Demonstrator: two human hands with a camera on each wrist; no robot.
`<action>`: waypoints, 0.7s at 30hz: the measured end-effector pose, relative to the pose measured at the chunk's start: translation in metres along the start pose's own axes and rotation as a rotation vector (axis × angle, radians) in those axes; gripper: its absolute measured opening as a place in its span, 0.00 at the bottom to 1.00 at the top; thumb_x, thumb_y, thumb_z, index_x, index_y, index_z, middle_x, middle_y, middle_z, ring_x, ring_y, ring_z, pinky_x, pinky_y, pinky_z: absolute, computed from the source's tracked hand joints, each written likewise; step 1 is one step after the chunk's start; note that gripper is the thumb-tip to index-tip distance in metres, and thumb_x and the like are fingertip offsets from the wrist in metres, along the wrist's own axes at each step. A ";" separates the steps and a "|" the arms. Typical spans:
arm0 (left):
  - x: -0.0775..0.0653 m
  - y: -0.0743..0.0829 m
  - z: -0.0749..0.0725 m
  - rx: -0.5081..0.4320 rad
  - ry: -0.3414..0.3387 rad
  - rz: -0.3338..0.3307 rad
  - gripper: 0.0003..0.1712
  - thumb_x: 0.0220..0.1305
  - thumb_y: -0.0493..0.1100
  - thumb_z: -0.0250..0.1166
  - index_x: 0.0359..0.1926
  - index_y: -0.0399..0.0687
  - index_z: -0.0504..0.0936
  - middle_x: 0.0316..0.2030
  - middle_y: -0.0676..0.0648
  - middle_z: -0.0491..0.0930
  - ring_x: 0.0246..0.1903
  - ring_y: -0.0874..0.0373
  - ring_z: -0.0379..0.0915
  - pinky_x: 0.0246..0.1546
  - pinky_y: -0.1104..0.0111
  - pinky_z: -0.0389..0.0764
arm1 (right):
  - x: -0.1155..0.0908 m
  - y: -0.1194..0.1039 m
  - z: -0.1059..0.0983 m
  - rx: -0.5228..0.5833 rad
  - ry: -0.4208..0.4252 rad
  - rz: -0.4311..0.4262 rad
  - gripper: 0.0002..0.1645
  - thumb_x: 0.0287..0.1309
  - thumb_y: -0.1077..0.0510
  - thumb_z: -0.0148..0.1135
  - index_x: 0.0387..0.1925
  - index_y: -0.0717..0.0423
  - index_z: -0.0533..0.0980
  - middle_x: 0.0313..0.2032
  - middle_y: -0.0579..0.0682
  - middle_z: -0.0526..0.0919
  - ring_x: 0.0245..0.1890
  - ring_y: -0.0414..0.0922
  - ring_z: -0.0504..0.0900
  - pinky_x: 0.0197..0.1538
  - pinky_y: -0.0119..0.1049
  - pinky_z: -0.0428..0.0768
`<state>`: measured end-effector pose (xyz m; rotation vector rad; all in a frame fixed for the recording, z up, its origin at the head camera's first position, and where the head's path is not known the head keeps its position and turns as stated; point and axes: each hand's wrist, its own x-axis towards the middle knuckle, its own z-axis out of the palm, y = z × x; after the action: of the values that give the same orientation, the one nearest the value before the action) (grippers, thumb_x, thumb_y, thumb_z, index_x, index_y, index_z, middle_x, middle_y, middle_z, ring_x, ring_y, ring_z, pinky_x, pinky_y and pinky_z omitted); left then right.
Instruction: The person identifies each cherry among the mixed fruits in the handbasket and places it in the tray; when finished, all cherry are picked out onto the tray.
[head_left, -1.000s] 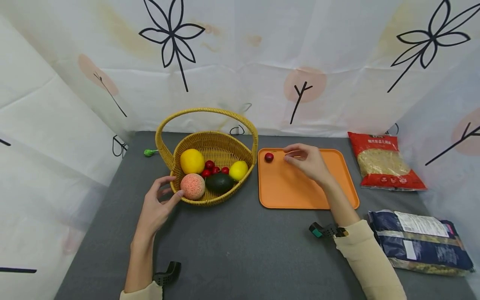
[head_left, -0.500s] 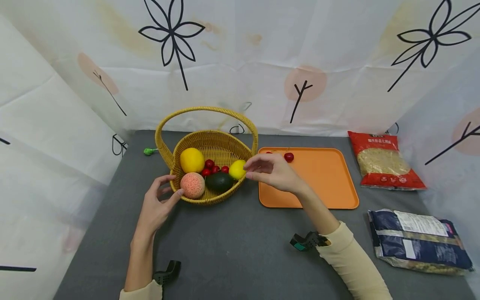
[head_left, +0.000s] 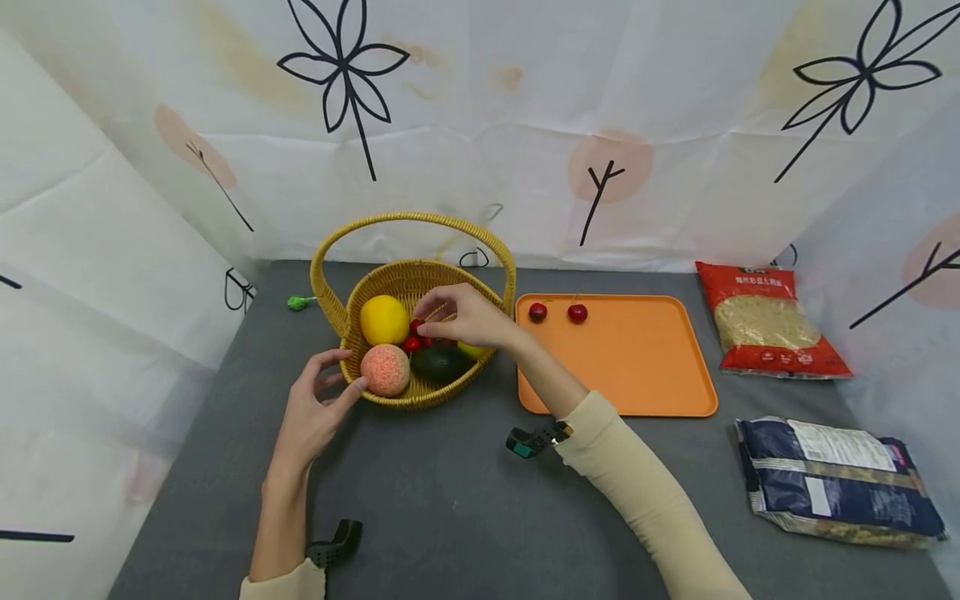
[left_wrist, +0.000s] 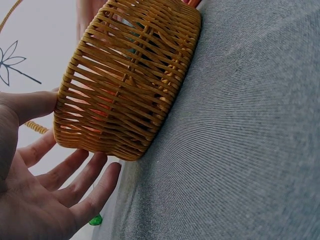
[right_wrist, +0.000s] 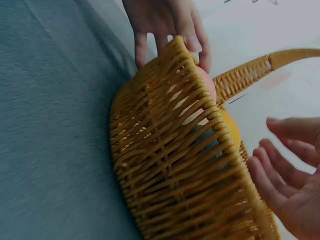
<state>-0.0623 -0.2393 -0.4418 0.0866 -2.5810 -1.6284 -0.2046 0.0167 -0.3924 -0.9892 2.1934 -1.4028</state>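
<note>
A yellow wicker basket [head_left: 420,404] with a tall arched handle holds fruit. Inside lie an orange-yellow round fruit [head_left: 384,319], a pink speckled ball-like fruit [head_left: 386,371], a dark green avocado [head_left: 438,364], a partly covered lemon [head_left: 474,351] and red cherries [head_left: 411,344]. At the basket's left end my left hand [head_left: 311,412] holds the rim between thumb and fingers; the left wrist view has its fingers [left_wrist: 97,192] along the weave. Over the cherries hovers my right hand [head_left: 474,317], thumb and fingertips apart; whether they touch a cherry is hidden.
An orange tray [head_left: 615,367] lies right of the basket, bearing two cherries [head_left: 577,314] near its back left corner. Farther right are a red pasta bag [head_left: 772,321] and a dark blue bag [head_left: 840,483]. A small green item [head_left: 300,303] sits behind the basket's left side.
My right hand has moved left from the tray, past the lemon, to above the cherries in the basket. A second cherry now lies on the tray. My left hand stays at the basket.
</note>
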 end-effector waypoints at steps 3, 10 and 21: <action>0.000 0.000 0.001 0.003 -0.001 -0.003 0.32 0.62 0.52 0.67 0.65 0.56 0.68 0.65 0.49 0.67 0.55 0.50 0.73 0.38 0.79 0.79 | 0.018 0.004 0.002 -0.048 0.000 0.065 0.19 0.59 0.56 0.67 0.50 0.60 0.78 0.49 0.57 0.82 0.47 0.48 0.83 0.51 0.38 0.82; 0.000 0.000 0.002 0.005 0.002 -0.002 0.32 0.62 0.51 0.67 0.65 0.55 0.68 0.65 0.48 0.67 0.56 0.49 0.73 0.38 0.79 0.79 | 0.043 0.014 0.004 -0.091 -0.042 0.221 0.17 0.57 0.56 0.68 0.48 0.56 0.81 0.49 0.51 0.85 0.50 0.44 0.81 0.54 0.35 0.79; 0.000 0.001 0.001 0.022 0.005 -0.016 0.32 0.62 0.53 0.66 0.65 0.57 0.67 0.64 0.48 0.67 0.57 0.49 0.73 0.39 0.80 0.78 | 0.055 0.030 0.006 -0.017 -0.142 0.348 0.23 0.53 0.60 0.71 0.52 0.61 0.79 0.50 0.57 0.84 0.44 0.46 0.83 0.42 0.32 0.81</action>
<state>-0.0619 -0.2381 -0.4415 0.1134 -2.6019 -1.6035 -0.2504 -0.0190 -0.4179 -0.6487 2.1467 -1.1214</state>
